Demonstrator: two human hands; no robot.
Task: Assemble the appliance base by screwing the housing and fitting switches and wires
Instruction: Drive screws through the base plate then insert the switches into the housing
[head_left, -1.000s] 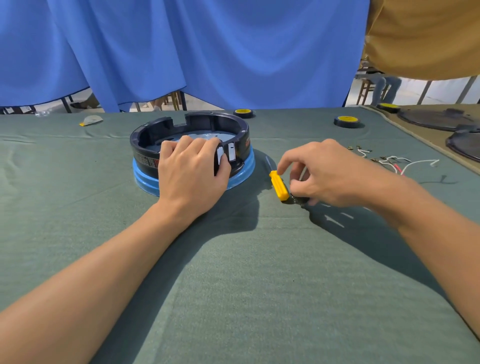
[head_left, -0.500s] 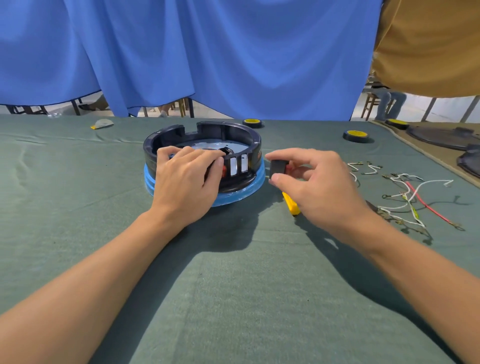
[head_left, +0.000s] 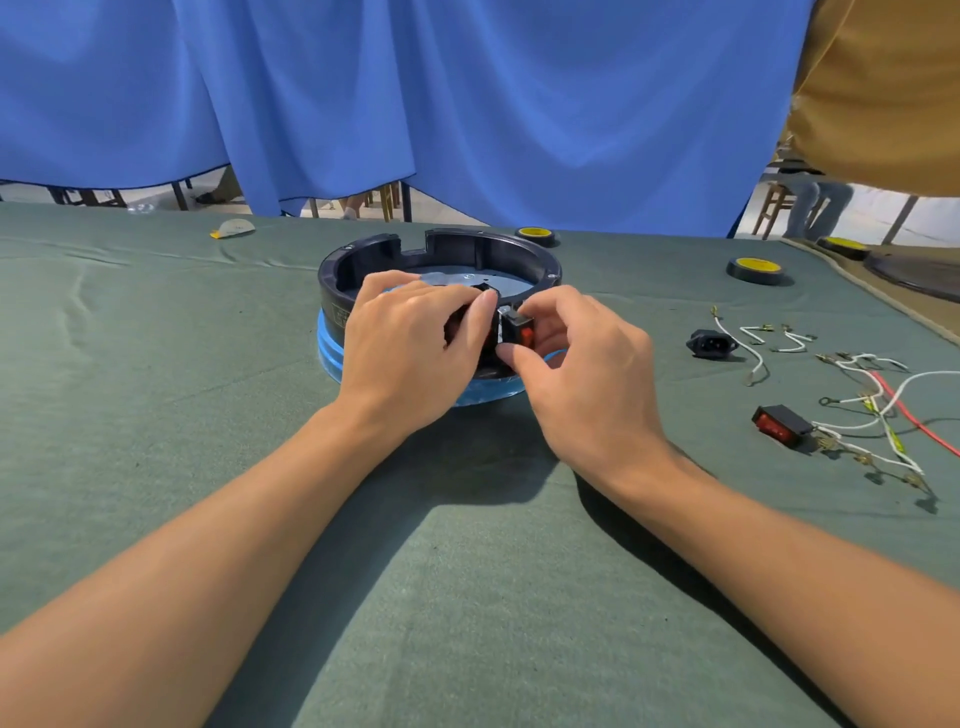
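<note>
One black housing (head_left: 441, 252) sits on the green cloth (head_left: 156, 374) before me. My left hand (head_left: 410, 353) grips its near wall so it cannot slide, while my right hand (head_left: 582, 374) pinches the small red switch (head_left: 521, 330) against that wall, lined up, I judge, for its slot.

Free desk (head_left: 156, 389) left of the housing (head_left: 467, 249) and in front of it, wide pass. Right of housing: socket (head_left: 710, 343), loose wires (head_left: 878, 410), red switch (head_left: 781, 426) scattered, gaps between. Behind housing: two yellow tape rolls (head_left: 756, 269), then blue curtain (head_left: 467, 104) closes it off.
</note>
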